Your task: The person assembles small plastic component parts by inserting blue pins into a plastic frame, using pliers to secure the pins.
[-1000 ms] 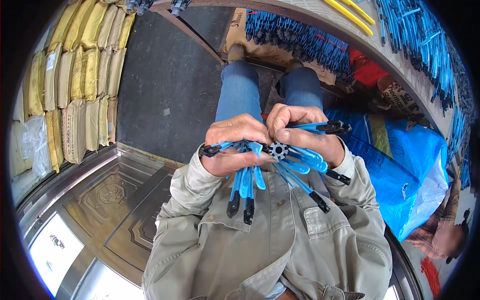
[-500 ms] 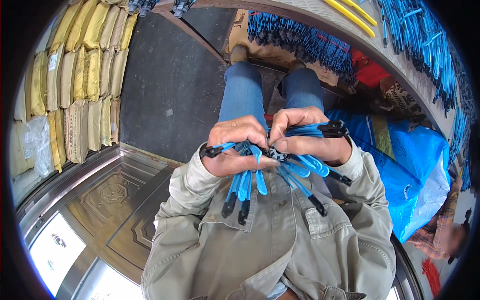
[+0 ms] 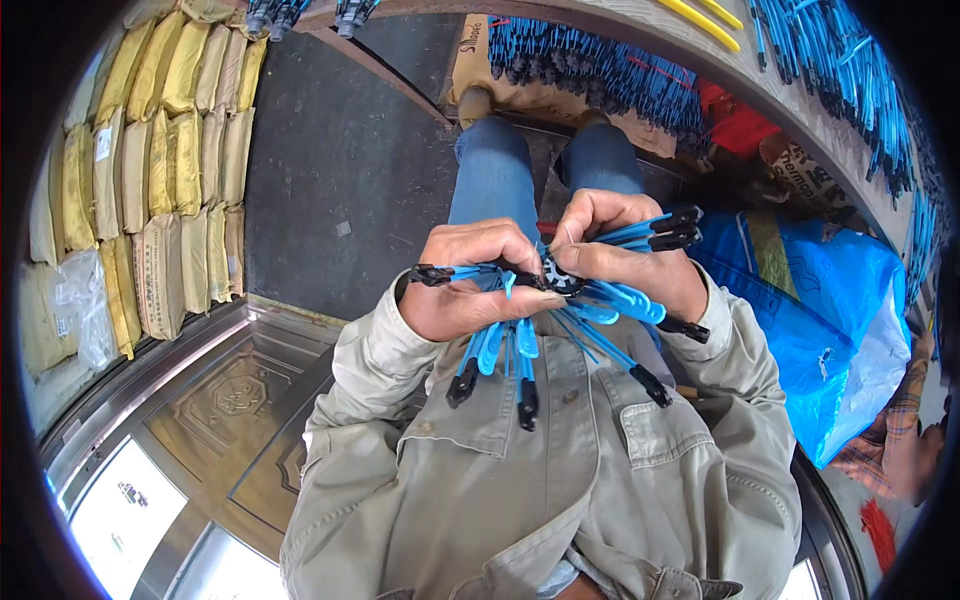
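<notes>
Our left hand is curling shut around a fan of thin blue plastic ribs with black tips, gripping them where they meet, just above our lap. Our right hand is pinching closed on the same cluster from the other side, its fingertips pressing at a small black toothed ring hub sitting between both hands. The ribs are spreading outward from that hub: some are pointing down over our olive-grey shirt front, one is sticking out past the left hand, and a few are angling up past the right hand.

We are working over our blue-jeaned knees, with no surface carrying the piece; it is resting only in our grip. We judge the step in hand to be seating a rib end into the hub. To do it well, we are best keeping the left hand firm so the seated ribs are not slipping, and guiding with the right fingertips only.

Beside our right leg, a blue plastic sack is lying open. Beyond our feet, more blue ribs are lying in a row. On our left, yellow and tan filled sacks are standing stacked.
</notes>
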Demonstrator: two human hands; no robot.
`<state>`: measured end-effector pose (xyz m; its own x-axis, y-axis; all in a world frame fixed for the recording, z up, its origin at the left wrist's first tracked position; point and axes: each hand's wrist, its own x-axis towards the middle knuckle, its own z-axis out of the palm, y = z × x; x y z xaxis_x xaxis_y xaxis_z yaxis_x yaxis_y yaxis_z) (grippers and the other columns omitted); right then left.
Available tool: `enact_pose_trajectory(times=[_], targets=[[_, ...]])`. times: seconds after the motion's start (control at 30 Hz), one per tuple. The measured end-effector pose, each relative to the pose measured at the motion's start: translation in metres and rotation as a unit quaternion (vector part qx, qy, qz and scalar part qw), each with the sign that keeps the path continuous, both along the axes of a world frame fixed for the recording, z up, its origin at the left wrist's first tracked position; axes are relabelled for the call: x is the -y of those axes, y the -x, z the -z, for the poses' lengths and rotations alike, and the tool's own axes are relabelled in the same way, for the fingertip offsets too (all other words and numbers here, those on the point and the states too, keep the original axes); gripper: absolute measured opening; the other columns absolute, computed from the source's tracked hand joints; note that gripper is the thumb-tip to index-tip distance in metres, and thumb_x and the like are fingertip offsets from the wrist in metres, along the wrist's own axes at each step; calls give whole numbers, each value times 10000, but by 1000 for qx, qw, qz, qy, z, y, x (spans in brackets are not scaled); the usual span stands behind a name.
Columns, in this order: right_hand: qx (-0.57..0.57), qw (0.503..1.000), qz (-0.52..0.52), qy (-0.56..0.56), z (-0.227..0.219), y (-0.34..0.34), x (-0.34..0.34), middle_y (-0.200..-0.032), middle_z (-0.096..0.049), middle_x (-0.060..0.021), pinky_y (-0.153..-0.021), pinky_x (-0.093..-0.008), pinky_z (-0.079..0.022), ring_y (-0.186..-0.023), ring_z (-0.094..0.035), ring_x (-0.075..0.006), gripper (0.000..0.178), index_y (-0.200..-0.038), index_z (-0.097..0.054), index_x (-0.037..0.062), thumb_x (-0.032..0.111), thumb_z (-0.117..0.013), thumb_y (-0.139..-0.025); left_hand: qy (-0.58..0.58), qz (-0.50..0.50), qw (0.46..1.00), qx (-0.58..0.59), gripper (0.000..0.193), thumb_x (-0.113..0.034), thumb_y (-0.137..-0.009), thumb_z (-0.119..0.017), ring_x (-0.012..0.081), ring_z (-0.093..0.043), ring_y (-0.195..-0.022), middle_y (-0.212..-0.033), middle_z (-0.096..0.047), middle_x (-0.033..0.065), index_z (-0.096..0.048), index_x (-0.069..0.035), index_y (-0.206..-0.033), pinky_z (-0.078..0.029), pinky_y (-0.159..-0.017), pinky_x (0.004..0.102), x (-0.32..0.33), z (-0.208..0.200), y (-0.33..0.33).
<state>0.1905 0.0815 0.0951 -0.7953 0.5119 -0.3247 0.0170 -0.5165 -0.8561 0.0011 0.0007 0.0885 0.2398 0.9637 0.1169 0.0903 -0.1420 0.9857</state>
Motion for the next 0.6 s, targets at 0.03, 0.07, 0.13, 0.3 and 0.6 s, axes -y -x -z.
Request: enact_pose_trajectory(times=[0.03, 0.07, 0.13, 0.3, 0.6], targets=[[-6, 1000, -5, 6, 0, 0, 0, -749, -606, 19, -595, -183, -415, -678, -519, -19, 84, -791, -599, 20, 85, -652, -786, 12, 14, 1000, 7, 240, -112, -652, -777, 182, -566, -676, -762, -586, 70, -573, -23, -743, -441, -593, 281, 0, 0, 1], [-6, 1000, -4, 5, 0, 0, 0, -749, -606, 19, -595, -183, -415, -678, -519, -19, 84, -791, -599, 20, 85, -652, -786, 24, 28, 999, 13, 240, -112, -655, -775, 182, -563, -680, -769, -584, 67, -571, -23, -745, -442, -599, 282, 0, 1, 2], [1, 1000, -14, -14, -1, 0, 0, -758, -610, 12, -602, -187, -422, -684, -527, -24, 75, -795, -599, 19, 79, -645, -788, 13, 48, 999, 15, 246, -122, -650, -776, 178, -560, -681, -765, -579, 66, -569, -26, -744, -438, -604, 284, -4, 5, 7], [30, 999, -14, -4, -7, 2, 5, -785, -615, -19, -655, -217, -444, -723, -540, -53, 117, -797, -572, 26, 117, -645, -790, -3, 110, 994, 5, 258, -128, -645, -779, 171, -556, -706, -767, -569, 56, -559, -34, -740, -430, -620, 284, -13, 5, 12], [-16, 999, 16, 39, -9, 0, 16, -779, -616, -5, -632, -201, -443, -707, -543, -41, 70, -808, -591, 17, 65, -638, -787, -10, 33, 999, -30, 286, -134, -630, -799, 180, -571, -695, -779, -580, 71, -550, -35, -729, -440, -602, 277, 6, -11, 6]])
